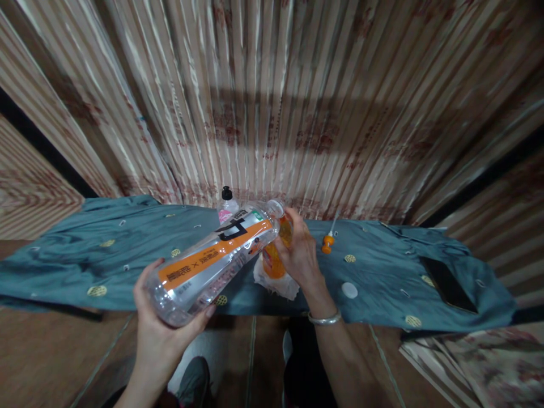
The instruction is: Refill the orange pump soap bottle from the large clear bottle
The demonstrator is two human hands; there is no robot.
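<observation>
Bottle [215,258] lies tilted in left grip [159,328], wrapped shut; right grip [300,252] seemingly clasps orange container [274,263].

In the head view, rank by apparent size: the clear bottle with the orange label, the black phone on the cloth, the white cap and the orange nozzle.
1. Clear bottle, held tilted in the left hand, nearest the camera.
2. Black phone.
3. White cap and orange nozzle: too alike to rank.

Dim warm light, motion blur, wide-angle bending at edges
</observation>
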